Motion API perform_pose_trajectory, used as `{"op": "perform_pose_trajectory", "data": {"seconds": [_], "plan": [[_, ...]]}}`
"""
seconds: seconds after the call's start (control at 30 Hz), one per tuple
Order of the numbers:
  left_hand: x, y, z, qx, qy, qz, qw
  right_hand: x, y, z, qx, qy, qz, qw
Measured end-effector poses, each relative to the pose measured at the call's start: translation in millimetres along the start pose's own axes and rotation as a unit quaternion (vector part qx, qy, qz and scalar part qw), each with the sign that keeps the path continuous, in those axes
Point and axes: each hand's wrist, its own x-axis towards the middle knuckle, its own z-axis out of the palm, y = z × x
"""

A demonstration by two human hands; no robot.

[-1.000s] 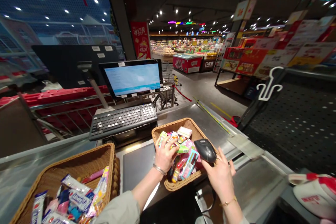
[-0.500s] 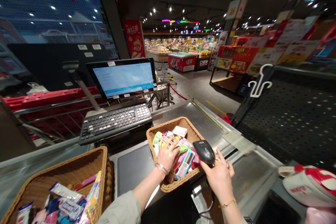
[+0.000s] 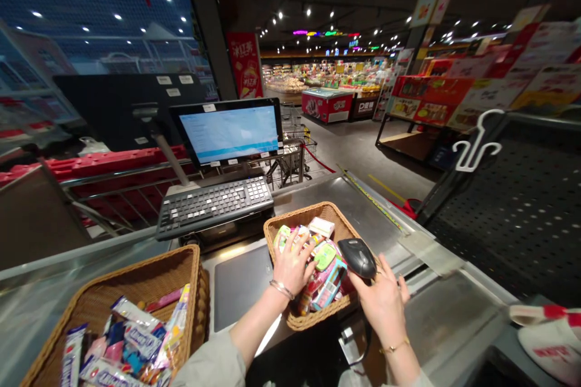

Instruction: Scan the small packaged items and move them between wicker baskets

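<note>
Left hand (image 3: 293, 266) in the small basket (image 3: 318, 320), scanner (image 3: 357, 257) by its right rim: a spill or bump seems possible.
Left of the small basket, the big basket (image 3: 158, 272) holds wrapped bars (image 3: 141, 338); a careless leftward swing could jostle it. The left hand lies spread on the packets (image 3: 325, 256) inside the small basket; whether its fingertips pinch one, I cannot tell. Loosely heaped, the packets might slide over the rim if shoved or tugged from beneath. At the small basket's right side, the right hand (image 3: 381, 296) grips the scanner, some fingers sticking out. Lowered carelessly, it might knock the rim; a cord (image 3: 370, 344) below that hand could snag.
</note>
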Motion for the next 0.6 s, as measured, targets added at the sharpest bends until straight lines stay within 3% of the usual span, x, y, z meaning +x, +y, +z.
{"op": "perform_pose_trajectory", "data": {"seconds": [0.3,0.6], "plan": [[-19.5,-11.5,-47.3,0.03,0.053,-0.075,0.995,-1.2,-40.6,25.7,0.003,-0.022,-0.077,0.997],[-63.9,-50.7,-88.4,0.086,0.083,-0.161,0.98,-17.8,-97.2,50.9,0.031,-0.078,-0.155,0.984]]}}
